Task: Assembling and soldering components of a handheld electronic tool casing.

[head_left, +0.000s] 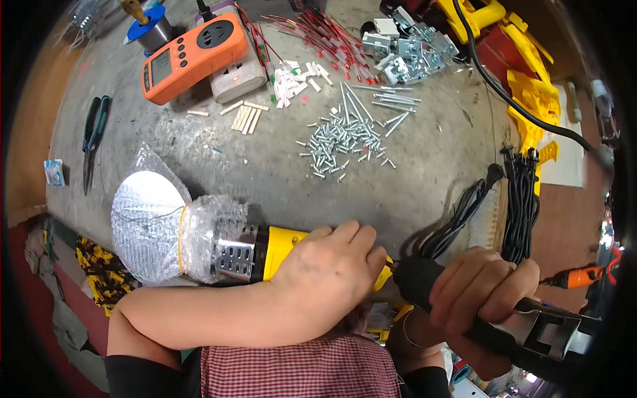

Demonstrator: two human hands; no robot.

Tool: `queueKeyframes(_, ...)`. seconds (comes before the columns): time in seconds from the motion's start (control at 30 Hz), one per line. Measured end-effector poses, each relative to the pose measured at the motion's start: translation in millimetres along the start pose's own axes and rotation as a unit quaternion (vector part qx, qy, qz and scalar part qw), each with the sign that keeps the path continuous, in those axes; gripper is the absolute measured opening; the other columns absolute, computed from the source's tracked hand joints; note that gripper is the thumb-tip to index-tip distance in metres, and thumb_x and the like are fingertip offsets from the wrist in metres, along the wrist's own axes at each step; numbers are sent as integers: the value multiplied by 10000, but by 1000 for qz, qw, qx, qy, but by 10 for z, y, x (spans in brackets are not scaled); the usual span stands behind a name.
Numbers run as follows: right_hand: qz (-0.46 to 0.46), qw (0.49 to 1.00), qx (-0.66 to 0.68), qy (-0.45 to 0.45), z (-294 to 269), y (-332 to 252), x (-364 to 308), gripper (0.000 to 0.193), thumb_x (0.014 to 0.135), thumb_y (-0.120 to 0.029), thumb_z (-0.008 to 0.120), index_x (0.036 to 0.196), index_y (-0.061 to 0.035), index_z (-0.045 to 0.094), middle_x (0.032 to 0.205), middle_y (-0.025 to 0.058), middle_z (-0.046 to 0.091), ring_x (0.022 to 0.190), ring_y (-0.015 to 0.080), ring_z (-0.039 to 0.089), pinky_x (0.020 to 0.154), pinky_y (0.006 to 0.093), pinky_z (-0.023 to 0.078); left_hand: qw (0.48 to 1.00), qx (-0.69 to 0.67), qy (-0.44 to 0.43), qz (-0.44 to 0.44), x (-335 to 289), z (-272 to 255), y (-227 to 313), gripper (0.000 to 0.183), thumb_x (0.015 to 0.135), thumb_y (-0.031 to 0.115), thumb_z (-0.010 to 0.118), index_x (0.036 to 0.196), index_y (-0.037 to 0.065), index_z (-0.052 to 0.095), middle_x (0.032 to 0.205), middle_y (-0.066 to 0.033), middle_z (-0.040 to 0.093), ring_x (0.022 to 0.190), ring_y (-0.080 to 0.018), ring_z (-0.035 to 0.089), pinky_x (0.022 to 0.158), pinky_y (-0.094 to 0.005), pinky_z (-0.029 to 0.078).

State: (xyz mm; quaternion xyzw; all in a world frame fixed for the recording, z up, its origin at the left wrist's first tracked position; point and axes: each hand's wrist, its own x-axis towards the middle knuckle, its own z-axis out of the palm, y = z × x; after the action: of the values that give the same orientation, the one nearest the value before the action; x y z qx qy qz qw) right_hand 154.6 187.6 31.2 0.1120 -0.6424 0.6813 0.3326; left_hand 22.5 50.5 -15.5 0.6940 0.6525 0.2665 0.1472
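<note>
My left hand [338,265] is closed over the yellow body [281,247] of a power tool that lies along the bench's near edge. Left of that body come a black collar and a slotted metal sleeve [237,255]. Bubble wrap [207,229] and a silver foil-like wrap [142,225], tied by a yellow band, cover the tool's left end. In my right hand [488,288] is a black electric screwdriver [417,281], fingers wrapped round it. Its tip points at the tool's right end; whether it touches a screw is hidden.
Screws [342,142] lie heaped mid-bench, with metal brackets [408,50] and red wires [325,43] beyond. An orange meter [196,56], solder spool [151,32] and pliers [93,142] stand left. Black cords [458,215] and yellow housings [531,99] are at right; a black cable arches overhead.
</note>
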Motion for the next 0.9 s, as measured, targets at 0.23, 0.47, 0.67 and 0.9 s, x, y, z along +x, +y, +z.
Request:
queueKeyframes(0.23,-36,994,-37,99,144,-295,-165,502,783,-394,779,973,-87,430,615,58,591,472,173,593,498,296,509,999,-12,-30,2,4,-88,-6,295,687,129,736,949,65,614,907,-80,538,852,-266,574,685,-367,495)
queueKeyframes(0.47,61,996,-35,57,176,-325,-203,136,948,-124,607,920,-18,525,759,172,669,608,313,658,580,406,576,1000,-1,-9,10,4,-14,-14,235,717,138,673,927,50,614,881,-83,543,833,-256,579,667,-361,492)
queueKeyframes(0.67,157,979,-123,-46,128,-428,81,406,703,-48,809,930,-104,477,686,57,642,577,224,661,568,325,554,1000,13,1,0,-29,-27,-15,210,724,157,631,904,50,614,849,-64,546,816,-219,583,643,-336,490)
queueKeyframes(0.9,80,996,-31,12,146,-295,-151,166,975,-165,599,980,-16,526,761,145,672,615,294,664,585,387,574,989,132,-44,53,-118,-66,69,350,762,229,616,1069,65,656,1112,-117,638,1068,-257,612,943,-403,475)
